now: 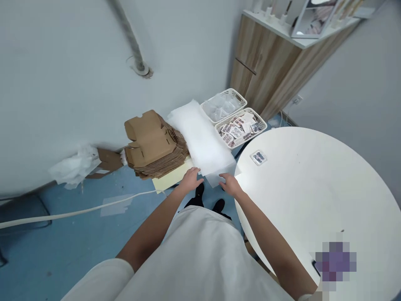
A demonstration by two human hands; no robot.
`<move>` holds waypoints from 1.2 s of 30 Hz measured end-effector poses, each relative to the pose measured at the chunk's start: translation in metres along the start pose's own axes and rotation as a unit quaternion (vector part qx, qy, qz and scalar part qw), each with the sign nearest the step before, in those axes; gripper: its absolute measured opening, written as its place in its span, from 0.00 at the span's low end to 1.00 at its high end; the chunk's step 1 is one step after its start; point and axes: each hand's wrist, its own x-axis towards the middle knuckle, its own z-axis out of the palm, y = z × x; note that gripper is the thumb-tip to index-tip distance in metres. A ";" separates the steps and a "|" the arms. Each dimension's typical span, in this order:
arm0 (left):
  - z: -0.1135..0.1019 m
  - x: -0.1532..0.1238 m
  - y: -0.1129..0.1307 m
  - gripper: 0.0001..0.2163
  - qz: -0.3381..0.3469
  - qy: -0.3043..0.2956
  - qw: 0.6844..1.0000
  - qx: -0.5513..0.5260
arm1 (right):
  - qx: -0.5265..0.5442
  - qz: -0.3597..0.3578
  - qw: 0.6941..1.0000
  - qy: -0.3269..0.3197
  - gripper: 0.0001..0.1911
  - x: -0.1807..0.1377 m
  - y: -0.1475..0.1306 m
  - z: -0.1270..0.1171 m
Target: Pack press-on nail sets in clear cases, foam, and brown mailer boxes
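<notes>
A long stack of white foam sheets (200, 138) lies on the blue floor beside the wall. Both my hands reach down to its near end. My left hand (191, 179) rests on the near left corner with fingers curled on the top sheet. My right hand (229, 184) pinches the near right edge of the same sheet. My black shoes (208, 200) show just below my hands. A small packet of dark items (258, 157) lies on the round white table (313, 196) at my right.
A pile of flat brown cardboard boxes (155, 144) sits left of the foam, over a yellow sheet (171, 177). Two white baskets stand behind: one with clear bags (223, 105), one with packets (240, 127). A wooden cabinet (266, 67) stands beyond. A white hose (78, 211) crosses the floor.
</notes>
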 end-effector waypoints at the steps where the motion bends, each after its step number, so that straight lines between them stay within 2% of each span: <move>1: -0.002 0.004 0.000 0.25 0.008 0.002 1.000 0.005 | -0.025 -0.007 1.000 -0.009 0.20 0.010 -0.004 -0.001; 6: -0.012 0.041 -0.003 0.24 0.043 0.017 0.998 0.046 | -0.084 -0.036 0.996 0.014 0.21 0.070 -0.024 0.002; 10: -0.016 0.086 -0.010 0.24 0.055 0.030 0.995 0.073 | -0.091 -0.005 0.995 0.032 0.25 0.113 -0.033 0.014; 13: -0.014 0.117 -0.016 0.24 0.074 0.052 0.993 0.077 | -0.094 0.018 0.995 0.025 0.27 0.132 -0.033 0.023; 16: -0.009 0.138 -0.021 0.22 0.084 0.070 0.991 0.077 | -0.079 0.024 0.996 0.020 0.28 0.137 -0.031 0.029; 19: -0.006 0.147 -0.025 0.17 0.082 0.067 0.991 0.077 | -0.069 0.038 0.997 0.027 0.26 0.133 -0.031 0.031; 24: -0.012 0.150 -0.030 0.12 0.098 0.045 0.992 0.066 | -0.037 0.049 0.996 0.072 0.23 0.128 -0.031 0.028; 28: -0.021 0.141 -0.031 0.11 0.092 0.057 0.993 0.041 | 0.045 0.060 0.989 0.124 0.22 0.127 -0.037 0.024; 31: -0.027 0.124 -0.029 0.11 0.089 0.080 0.993 0.008 | 0.190 0.136 0.955 0.184 0.29 0.123 -0.048 0.021; 34: -0.033 0.098 -0.029 0.11 0.112 0.104 0.988 -0.016 | 0.393 0.221 0.866 0.216 0.31 0.117 -0.061 0.016; 36: -0.037 0.080 -0.030 0.10 0.127 0.115 0.985 -0.030 | 0.491 0.227 0.816 0.203 0.28 0.114 -0.067 0.013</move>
